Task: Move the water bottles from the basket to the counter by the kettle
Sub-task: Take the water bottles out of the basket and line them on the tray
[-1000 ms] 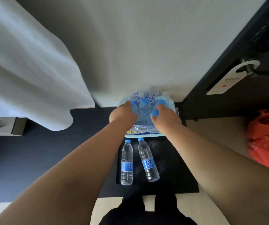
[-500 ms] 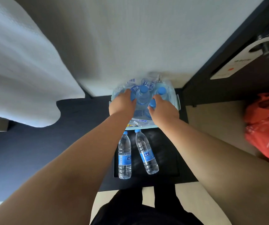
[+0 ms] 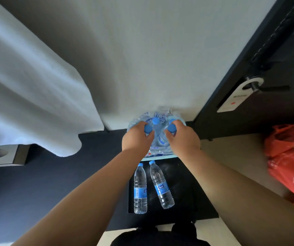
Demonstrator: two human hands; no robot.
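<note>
A clear plastic water bottle with a blue cap (image 3: pixel 148 129) is grasped at the neck by the left hand (image 3: pixel 137 137), and a second capped bottle (image 3: pixel 171 129) by the right hand (image 3: pixel 182 137), both within the pale blue plastic basket (image 3: pixel 160 158). Just in front of it, on a black mat (image 3: pixel 192 192), a third bottle (image 3: pixel 140 188) and a tilted fourth bottle (image 3: pixel 161 186) are laid side by side.

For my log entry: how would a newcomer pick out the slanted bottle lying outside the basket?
Find the pale blue basket at the foot of the white wall. Just below its near rim, two capped bottles lie on a black mat. Yours is the right-hand bottle, slanted with its base further right; the left-hand bottle lies straight.
</note>
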